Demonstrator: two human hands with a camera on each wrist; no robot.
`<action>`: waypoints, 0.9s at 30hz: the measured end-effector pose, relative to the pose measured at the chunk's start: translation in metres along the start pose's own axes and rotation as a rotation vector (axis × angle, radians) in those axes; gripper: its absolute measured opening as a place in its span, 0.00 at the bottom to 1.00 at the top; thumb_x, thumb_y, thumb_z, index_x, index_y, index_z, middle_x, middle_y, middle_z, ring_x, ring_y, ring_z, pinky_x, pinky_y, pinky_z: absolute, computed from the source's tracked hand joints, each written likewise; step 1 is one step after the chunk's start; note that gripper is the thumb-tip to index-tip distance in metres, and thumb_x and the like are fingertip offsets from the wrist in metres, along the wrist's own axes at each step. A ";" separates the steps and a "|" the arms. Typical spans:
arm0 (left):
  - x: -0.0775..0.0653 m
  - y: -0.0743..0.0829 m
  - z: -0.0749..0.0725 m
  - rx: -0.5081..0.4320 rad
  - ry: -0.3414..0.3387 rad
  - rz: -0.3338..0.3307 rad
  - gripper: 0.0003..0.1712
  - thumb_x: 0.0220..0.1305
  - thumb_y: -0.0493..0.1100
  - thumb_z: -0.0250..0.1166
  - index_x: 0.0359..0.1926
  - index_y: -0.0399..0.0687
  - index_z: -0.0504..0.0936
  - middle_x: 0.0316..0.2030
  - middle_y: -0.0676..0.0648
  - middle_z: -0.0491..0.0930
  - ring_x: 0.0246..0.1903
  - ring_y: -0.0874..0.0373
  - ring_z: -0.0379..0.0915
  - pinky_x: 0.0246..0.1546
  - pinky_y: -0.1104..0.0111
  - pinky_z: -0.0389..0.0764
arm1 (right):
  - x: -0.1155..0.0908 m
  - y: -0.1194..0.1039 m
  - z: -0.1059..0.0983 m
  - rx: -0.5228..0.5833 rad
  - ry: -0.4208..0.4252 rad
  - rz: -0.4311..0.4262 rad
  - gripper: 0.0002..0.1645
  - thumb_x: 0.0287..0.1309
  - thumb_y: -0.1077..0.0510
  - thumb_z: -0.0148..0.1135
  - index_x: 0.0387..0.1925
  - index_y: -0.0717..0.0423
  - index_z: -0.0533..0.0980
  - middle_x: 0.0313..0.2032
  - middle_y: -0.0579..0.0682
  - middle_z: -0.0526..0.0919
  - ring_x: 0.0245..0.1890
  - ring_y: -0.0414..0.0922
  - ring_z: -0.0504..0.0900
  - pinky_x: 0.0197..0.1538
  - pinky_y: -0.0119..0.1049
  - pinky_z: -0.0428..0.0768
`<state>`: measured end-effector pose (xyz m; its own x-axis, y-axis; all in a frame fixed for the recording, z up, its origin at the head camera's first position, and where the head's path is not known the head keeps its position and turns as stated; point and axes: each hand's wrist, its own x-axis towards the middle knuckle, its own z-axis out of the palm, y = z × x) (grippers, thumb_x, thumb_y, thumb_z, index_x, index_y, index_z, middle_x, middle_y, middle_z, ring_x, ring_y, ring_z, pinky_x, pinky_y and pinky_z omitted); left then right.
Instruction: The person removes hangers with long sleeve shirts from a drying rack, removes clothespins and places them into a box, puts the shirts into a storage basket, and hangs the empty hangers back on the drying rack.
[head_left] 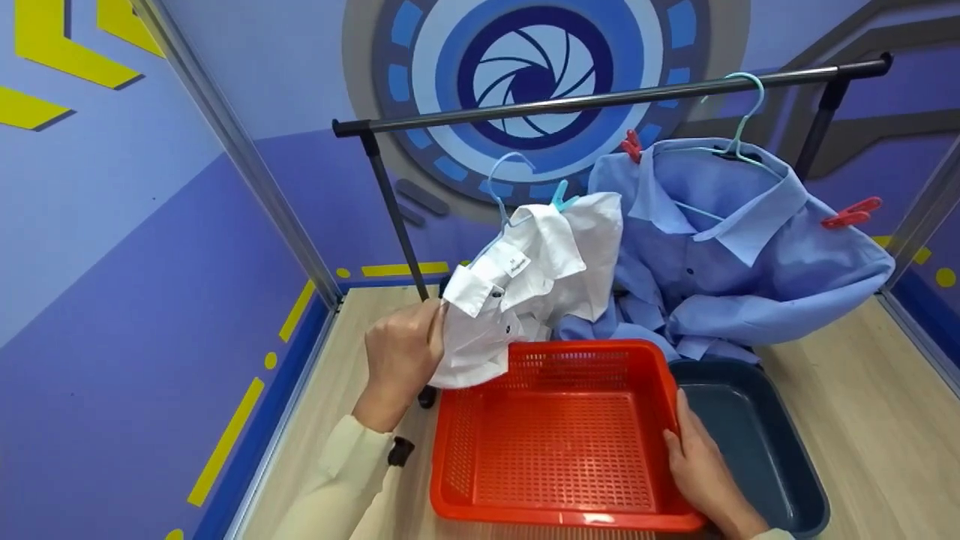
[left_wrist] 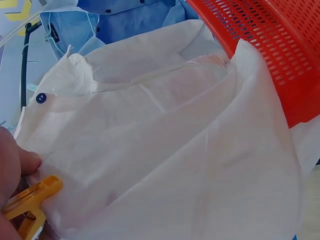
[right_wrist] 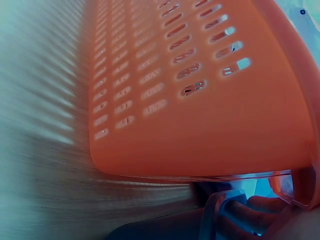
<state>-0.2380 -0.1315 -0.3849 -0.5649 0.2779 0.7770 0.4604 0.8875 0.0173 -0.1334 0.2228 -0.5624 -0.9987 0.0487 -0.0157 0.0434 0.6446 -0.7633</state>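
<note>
My left hand [head_left: 405, 345] grips a white shirt [head_left: 480, 360] at its left shoulder. A yellow clothespin [left_wrist: 35, 200] shows at that hand's fingers in the left wrist view, against the white cloth. The shirt is on a light blue hanger [head_left: 495, 196], whose hook stands below the bar, apart from it. A light blue clothespin [head_left: 561, 196] is clipped to its other shoulder. My right hand [head_left: 705, 465] holds the right rim of a red perforated basket [head_left: 562, 450], with nothing inside. Part of the shirt hangs over the basket's far left corner.
A black clothes rack [head_left: 600, 101] spans the back. From it hangs a blue shirt [head_left: 750, 262] on a green hanger [head_left: 750, 112], with red clothespins [head_left: 851, 214] at its shoulders. A dark basin [head_left: 750, 442] stands right of the basket on the wooden tabletop [head_left: 862, 420].
</note>
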 end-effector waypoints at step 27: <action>-0.024 0.000 0.015 -0.057 -0.040 -0.027 0.09 0.62 0.42 0.65 0.26 0.47 0.80 0.14 0.50 0.73 0.14 0.57 0.68 0.13 0.67 0.63 | -0.001 0.001 0.003 0.035 0.026 -0.015 0.42 0.71 0.65 0.42 0.75 0.56 0.31 0.72 0.69 0.50 0.69 0.67 0.56 0.66 0.64 0.59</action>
<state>-0.2345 -0.1323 -0.4129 -0.6037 0.2693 0.7503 0.4821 0.8730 0.0745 -0.1329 0.2211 -0.5648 -0.9981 0.0597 0.0125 0.0272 0.6187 -0.7852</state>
